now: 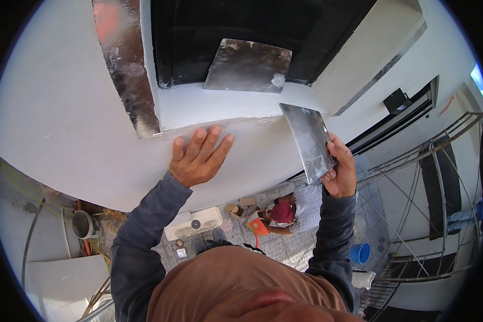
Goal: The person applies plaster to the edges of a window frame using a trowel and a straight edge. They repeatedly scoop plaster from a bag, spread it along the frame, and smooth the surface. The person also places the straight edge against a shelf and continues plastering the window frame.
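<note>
My left hand (197, 160) lies against the white wall (236, 161) just under the window sill, palm down and fingers spread. Gripped by its side in my right hand (342, 170) is a flat steel plastering trowel (308, 140), a rectangular blade smeared with white; any handle is hidden. The blade stands tilted, its top corner by the front edge of the white sill (177, 110). A second metal plate (249, 65), also smeared, rests on the sill and leans on the dark window panel (263, 24).
A shiny metal strip (129, 75) runs beside the window's left edge. Far below, another person (300, 209) with a dark red head covering bends over the paving. Metal scaffolding (434, 161) stands at right, with a blue bucket (359, 253) beneath; a grey bucket (84, 224) is at lower left.
</note>
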Motion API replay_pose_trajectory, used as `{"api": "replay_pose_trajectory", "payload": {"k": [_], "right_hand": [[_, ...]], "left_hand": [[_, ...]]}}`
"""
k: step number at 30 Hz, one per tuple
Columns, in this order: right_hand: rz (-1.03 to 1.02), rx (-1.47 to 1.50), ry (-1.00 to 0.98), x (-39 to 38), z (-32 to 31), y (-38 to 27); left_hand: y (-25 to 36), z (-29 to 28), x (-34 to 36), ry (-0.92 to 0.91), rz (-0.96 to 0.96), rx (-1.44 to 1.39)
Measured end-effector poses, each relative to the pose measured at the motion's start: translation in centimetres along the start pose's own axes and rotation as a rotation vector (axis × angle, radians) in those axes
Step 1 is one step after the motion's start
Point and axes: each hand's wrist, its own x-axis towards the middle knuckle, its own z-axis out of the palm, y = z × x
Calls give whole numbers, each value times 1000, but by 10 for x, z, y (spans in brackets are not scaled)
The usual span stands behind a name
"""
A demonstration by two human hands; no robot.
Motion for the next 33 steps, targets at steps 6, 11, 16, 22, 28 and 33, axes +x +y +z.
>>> {"api": "replay_pose_trajectory", "payload": {"k": [6, 11, 16, 22, 28, 33], "right_hand": [[-223, 1, 30, -31, 14, -9], [-81, 53, -105, -76, 26, -10], [-18, 28, -269, -96, 18, 7], [-231, -653, -235, -95, -1, 13], [-112, -264, -119, -51, -5, 0], [46, -129, -146, 5, -11, -12]], "left_hand": [[-3, -16, 14, 125, -48, -286], [41, -71, 54, -31, -27, -821], [67, -93, 80, 16, -242, -972], [80, -99, 101, -380, -704, -1480], [36, -75, 131, -187, -189, -722], [8, -44, 145, -351, -19, -488]]}}
